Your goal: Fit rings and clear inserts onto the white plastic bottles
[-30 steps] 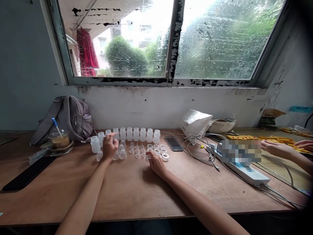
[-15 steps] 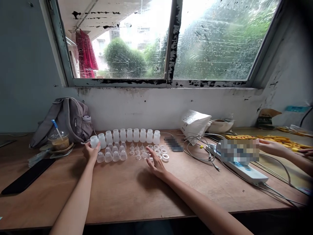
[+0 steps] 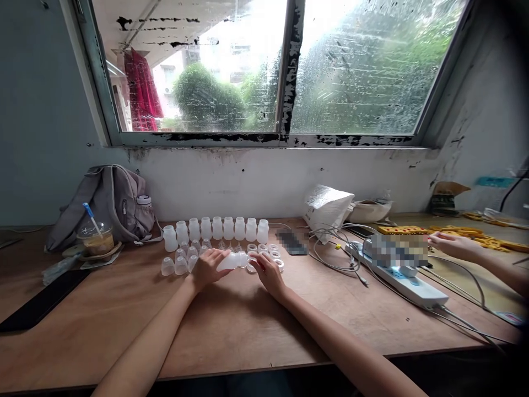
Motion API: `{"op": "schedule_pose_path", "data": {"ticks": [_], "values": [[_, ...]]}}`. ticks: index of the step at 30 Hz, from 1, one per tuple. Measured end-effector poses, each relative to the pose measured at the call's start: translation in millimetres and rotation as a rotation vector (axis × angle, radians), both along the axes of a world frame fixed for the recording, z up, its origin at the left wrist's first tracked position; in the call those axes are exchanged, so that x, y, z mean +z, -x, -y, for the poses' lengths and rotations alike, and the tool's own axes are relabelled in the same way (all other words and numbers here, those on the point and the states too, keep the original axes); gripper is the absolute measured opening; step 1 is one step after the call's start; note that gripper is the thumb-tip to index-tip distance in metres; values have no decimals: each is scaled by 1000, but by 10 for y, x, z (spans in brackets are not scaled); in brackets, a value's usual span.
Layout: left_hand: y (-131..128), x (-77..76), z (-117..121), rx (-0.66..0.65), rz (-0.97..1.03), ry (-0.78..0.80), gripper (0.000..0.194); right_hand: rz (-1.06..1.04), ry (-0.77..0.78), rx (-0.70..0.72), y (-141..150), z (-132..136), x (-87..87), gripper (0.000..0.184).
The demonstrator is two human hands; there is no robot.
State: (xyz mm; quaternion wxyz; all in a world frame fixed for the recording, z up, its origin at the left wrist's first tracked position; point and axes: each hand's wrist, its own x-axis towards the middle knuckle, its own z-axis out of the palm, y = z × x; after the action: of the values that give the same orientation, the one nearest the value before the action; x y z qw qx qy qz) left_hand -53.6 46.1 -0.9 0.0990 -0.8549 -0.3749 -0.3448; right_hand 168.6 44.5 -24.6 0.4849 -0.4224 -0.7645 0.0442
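Observation:
My left hand (image 3: 210, 267) is closed around a frosted baby bottle (image 3: 227, 261), which lies on its side in the air with its threaded mouth toward the right. Close to that mouth, my right hand (image 3: 268, 271) has its fingers bent together in a pinch; what they hold is too small to make out. Behind the hands stands a row of frosted bottles (image 3: 217, 227). Clear dome caps (image 3: 181, 266) sit to the left, partly covered by my left hand. White screw rings (image 3: 273, 255) lie by my right hand, and clear bottle nipples (image 3: 222, 244) are partly hidden behind the held bottle.
A grey backpack (image 3: 111, 204), an iced drink cup (image 3: 96, 238) and a black flat case (image 3: 43, 300) are at left. Right stand a white bag (image 3: 326, 207), tangled cables (image 3: 336, 259) and a power strip (image 3: 417, 289). Another person's hand (image 3: 454, 246) is near yellow parts (image 3: 491, 242).
My left hand has taken the leftmost bottle from the row, brought it right and tipped it sideways. My right hand has closed its fingers near the bottle's mouth.

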Motion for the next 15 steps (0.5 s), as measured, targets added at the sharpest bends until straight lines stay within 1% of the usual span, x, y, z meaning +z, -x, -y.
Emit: {"op": "schedule_pose_path", "data": {"ticks": [3,7,11,15], "values": [[-37,-51,-11,-1,-28,-49,41,67,-65,-1,-55,-6,23,22],[-16,-87,-20,13,-63,-143,41,68,-131,49,-78,-22,54,20],[-37,-112,-23,22,-96,-182,43,54,-128,137,-83,-30,65,22],[-63,-132,-22,18,-88,-167,43,13,-78,128,-102,-45,46,20]]}}
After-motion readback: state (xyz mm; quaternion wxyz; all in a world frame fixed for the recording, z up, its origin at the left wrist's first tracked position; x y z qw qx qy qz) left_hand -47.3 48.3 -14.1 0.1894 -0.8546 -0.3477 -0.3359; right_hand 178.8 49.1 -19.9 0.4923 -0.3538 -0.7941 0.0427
